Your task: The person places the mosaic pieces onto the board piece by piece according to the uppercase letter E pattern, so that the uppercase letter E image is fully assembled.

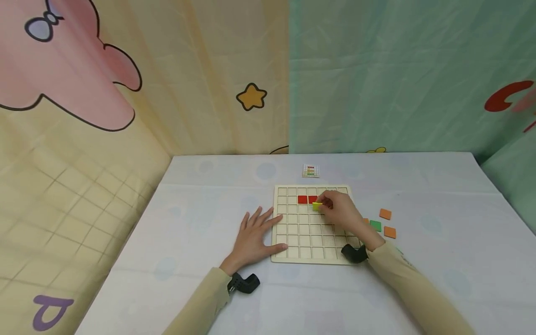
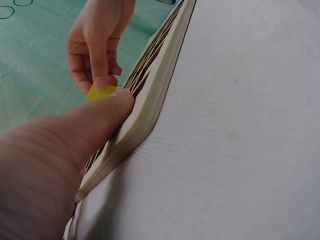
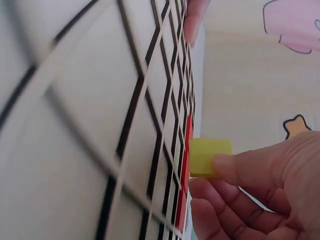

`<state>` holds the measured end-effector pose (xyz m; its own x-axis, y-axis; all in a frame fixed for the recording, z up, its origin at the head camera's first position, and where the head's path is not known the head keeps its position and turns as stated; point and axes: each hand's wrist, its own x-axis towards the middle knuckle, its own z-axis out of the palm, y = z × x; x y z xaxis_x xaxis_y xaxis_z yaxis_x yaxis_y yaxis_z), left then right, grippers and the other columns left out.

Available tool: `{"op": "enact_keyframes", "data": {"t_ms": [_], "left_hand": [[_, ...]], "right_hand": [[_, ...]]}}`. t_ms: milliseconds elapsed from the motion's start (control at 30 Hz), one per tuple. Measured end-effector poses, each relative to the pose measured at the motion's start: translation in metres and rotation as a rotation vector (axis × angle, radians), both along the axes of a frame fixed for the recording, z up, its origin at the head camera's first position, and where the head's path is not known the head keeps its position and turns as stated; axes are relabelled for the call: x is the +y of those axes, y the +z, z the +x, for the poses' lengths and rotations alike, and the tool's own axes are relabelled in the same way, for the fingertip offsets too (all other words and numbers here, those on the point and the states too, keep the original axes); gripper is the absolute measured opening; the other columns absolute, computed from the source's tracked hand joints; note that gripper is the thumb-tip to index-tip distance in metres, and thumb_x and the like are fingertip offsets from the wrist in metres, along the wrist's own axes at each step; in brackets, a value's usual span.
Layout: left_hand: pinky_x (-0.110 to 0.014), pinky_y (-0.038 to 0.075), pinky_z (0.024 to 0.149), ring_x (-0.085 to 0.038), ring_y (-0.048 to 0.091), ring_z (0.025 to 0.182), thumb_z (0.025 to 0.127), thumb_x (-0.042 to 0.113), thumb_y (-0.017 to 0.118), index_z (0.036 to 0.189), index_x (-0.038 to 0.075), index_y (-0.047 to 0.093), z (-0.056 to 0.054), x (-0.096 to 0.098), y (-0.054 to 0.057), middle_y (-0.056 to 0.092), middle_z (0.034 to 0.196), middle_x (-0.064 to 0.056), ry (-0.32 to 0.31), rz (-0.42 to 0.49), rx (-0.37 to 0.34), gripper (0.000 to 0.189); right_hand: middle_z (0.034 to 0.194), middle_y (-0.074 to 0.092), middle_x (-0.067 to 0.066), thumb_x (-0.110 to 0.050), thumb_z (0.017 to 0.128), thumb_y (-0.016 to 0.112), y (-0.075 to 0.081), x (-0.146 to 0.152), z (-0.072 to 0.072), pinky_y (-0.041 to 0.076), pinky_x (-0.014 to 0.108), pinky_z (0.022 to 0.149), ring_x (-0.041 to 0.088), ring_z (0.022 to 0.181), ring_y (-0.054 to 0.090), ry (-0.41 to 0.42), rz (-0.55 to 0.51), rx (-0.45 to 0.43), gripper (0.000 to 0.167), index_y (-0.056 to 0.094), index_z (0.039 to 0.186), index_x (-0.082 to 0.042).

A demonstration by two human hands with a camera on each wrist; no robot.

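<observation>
Pinched in right hand [image 1: 340,210], between thumb and fingers: yellow tile [image 3: 204,155], over grid board [image 1: 303,229], just beside red tiles [image 1: 302,199]. Gripped at one end, likely to leave opposite edge free. Spread at left border with extended fingers: left hand [image 1: 253,236], presumably for steadying. Cannot confirm tile-to-board contact.

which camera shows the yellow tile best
The right wrist view: the yellow tile looks largest there, its broad face plain in the right hand's pinch. The head view shows it small, near the red tiles; the left wrist view shows it partly hidden by the right hand.
</observation>
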<state>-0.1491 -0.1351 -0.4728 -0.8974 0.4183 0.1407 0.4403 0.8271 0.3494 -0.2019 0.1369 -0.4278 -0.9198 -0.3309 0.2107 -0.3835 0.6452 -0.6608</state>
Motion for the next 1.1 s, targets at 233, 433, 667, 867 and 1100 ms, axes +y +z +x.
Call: {"op": "enact_keyframes", "data": {"t_ms": [233,433,667,867,1100], "left_hand": [[-0.050,0.003,0.112,-0.027,0.011,0.143,0.080,0.065,0.059,0.145,0.027,0.042,0.000,0.000,0.001,0.027,0.154,0.001,-0.008,-0.005,0.002,0.077],[-0.051,0.004,0.112,-0.027,0.012,0.142,0.081,0.065,0.059,0.145,0.026,0.042,0.001,0.000,0.003,0.027,0.154,0.000,-0.013,-0.004,0.009,0.077],[-0.050,0.003,0.112,-0.027,0.011,0.143,0.081,0.065,0.059,0.145,0.027,0.041,0.001,0.000,0.002,0.026,0.154,0.001,-0.012,-0.006,-0.002,0.077],[-0.049,0.001,0.112,-0.026,0.009,0.143,0.081,0.065,0.058,0.145,0.027,0.041,0.001,0.000,0.000,0.025,0.154,0.001,-0.010,-0.009,-0.011,0.077],[-0.049,0.001,0.112,-0.026,0.009,0.143,0.081,0.065,0.058,0.146,0.027,0.040,0.001,0.000,0.002,0.024,0.155,0.001,-0.006,-0.012,-0.013,0.077]], "right_hand": [[0.080,0.063,-0.001,-0.006,0.085,0.070,-0.002,-0.022,-0.007,0.048,0.034,0.067,0.016,0.073,0.057,0.004,0.048,-0.037,0.006,0.067,0.090,-0.008],[0.078,0.063,-0.003,-0.012,0.086,0.070,-0.005,-0.029,-0.011,0.047,0.033,0.065,0.014,0.071,0.057,-0.023,0.083,-0.066,0.004,0.068,0.089,-0.011],[0.084,0.063,-0.001,-0.012,0.086,0.070,-0.006,-0.029,-0.011,0.049,0.035,0.069,0.016,0.075,0.058,-0.024,0.128,-0.063,0.007,0.071,0.092,-0.010],[0.089,0.060,0.003,-0.010,0.087,0.067,-0.005,-0.029,-0.007,0.050,0.036,0.068,0.017,0.077,0.058,-0.006,0.183,-0.023,0.016,0.073,0.100,-0.006],[0.091,0.055,0.006,-0.010,0.087,0.066,-0.006,-0.028,-0.003,0.045,0.032,0.065,0.017,0.074,0.050,0.028,0.209,0.024,0.024,0.070,0.108,-0.001]]}}
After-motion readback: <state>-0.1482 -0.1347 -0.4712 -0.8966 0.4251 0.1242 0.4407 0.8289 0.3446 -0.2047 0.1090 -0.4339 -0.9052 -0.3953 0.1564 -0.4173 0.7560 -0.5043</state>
